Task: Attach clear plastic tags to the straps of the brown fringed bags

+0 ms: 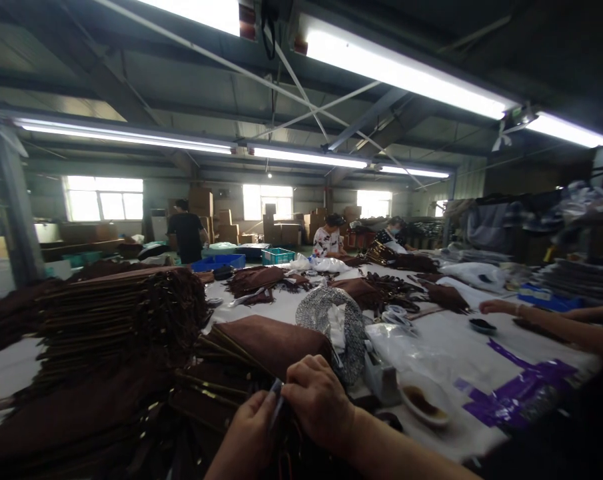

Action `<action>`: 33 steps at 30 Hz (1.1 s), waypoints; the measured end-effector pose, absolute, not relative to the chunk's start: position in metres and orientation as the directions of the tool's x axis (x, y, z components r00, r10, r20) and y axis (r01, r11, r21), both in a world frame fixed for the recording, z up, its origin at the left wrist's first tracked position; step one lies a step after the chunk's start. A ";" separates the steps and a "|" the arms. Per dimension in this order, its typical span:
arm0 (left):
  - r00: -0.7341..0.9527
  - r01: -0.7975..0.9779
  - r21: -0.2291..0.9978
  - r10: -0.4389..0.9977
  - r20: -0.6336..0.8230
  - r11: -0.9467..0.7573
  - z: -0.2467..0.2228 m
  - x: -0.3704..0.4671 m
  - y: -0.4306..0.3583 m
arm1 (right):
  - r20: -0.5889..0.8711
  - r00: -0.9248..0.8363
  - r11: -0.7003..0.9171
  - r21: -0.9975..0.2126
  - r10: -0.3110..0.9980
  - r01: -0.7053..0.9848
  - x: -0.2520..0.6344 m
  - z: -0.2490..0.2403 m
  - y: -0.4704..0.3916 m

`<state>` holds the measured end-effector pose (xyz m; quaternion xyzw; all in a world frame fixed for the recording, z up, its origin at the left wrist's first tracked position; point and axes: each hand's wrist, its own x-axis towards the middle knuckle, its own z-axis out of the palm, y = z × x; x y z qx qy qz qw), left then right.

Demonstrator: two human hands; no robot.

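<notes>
Here both hands (286, 417) pinch thin tool (275, 400) (steeply upright).

A tall stack of dark brown suede pieces (116, 313) sits at nine o'clock on the white table (481, 340). At three o'clock lie purple tape strips (511, 390), just beside a small white dish of brown glue (424, 400). Blue plastic crates (278, 256) stand at twelve o'clock.

Left hand (248, 433): wrist cut by bottom edge. Thin tool (275, 400) between both hands: too small to identify. Far workers: blurred.
</notes>
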<state>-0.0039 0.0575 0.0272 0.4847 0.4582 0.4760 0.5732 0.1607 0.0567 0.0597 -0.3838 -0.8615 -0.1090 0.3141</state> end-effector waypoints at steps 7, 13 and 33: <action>0.123 0.269 0.917 0.955 0.270 -0.294 0.032 -0.009 0.042 | 0.397 -0.735 0.761 0.123 0.550 0.636 0.152 0.090 0.076; 0.058 0.424 0.842 0.938 0.341 -0.333 0.027 -0.007 0.042 | 0.212 -0.824 0.813 0.162 0.525 0.560 0.141 0.116 0.092; 0.095 0.499 0.827 0.965 0.246 -0.260 0.024 -0.005 0.054 | 0.194 -0.877 0.831 0.283 0.440 0.480 0.147 0.107 0.091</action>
